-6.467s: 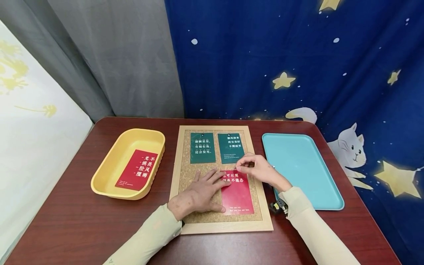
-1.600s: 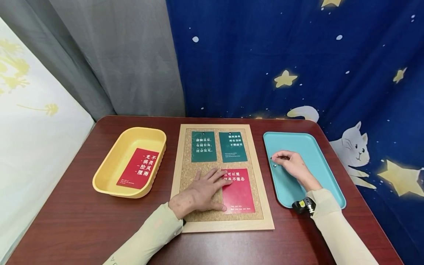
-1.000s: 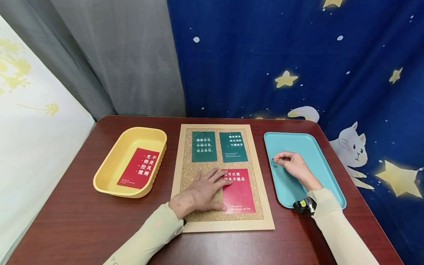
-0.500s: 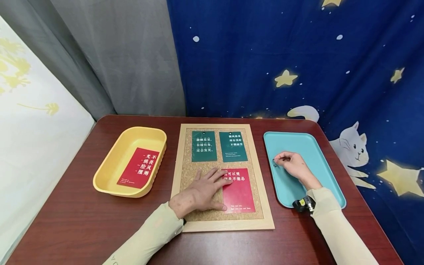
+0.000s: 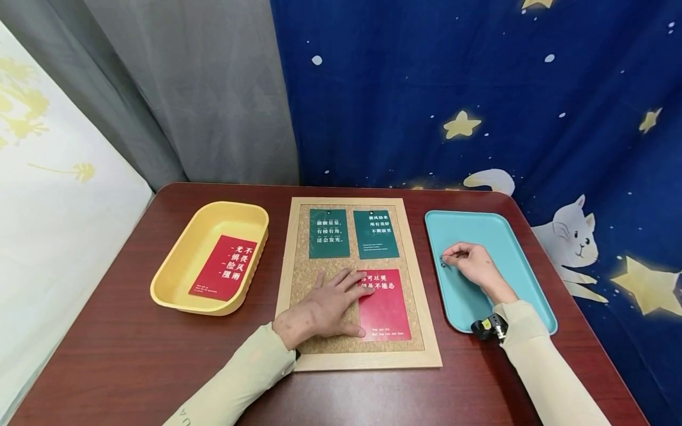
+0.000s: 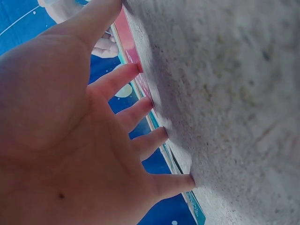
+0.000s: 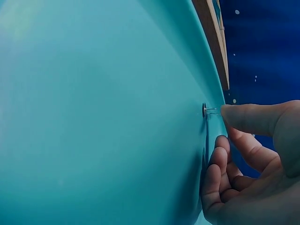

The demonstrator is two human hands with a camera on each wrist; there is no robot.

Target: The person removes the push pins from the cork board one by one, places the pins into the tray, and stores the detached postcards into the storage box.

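Note:
My left hand (image 5: 326,306) lies spread over the corkboard (image 5: 321,269). Its fingertips touch the cork and the left side of a red card (image 5: 385,313) with white lettering. In the left wrist view the left hand (image 6: 93,136) has its fingers spread. Over the left part of the blue tray (image 5: 508,278), my right hand (image 5: 474,265) holds thumb and forefinger together at a small thumbtack (image 5: 443,258). The right wrist view shows a thumbtack (image 7: 205,110), needle towards the right hand's (image 7: 255,154) fingertips. A second one lies very close; they partly overlap there.
Two green cards hang at the top of the board, the left one (image 5: 329,234) and the right one (image 5: 376,235), each with a tack at its upper edge. A yellow basket (image 5: 178,260) with another red card (image 5: 222,267) stands left on the brown table (image 5: 128,349).
From the red card's top edge, my right hand has moved right to the tray. Over the last second it shifts slightly at the tacks. My left hand stays on the board.

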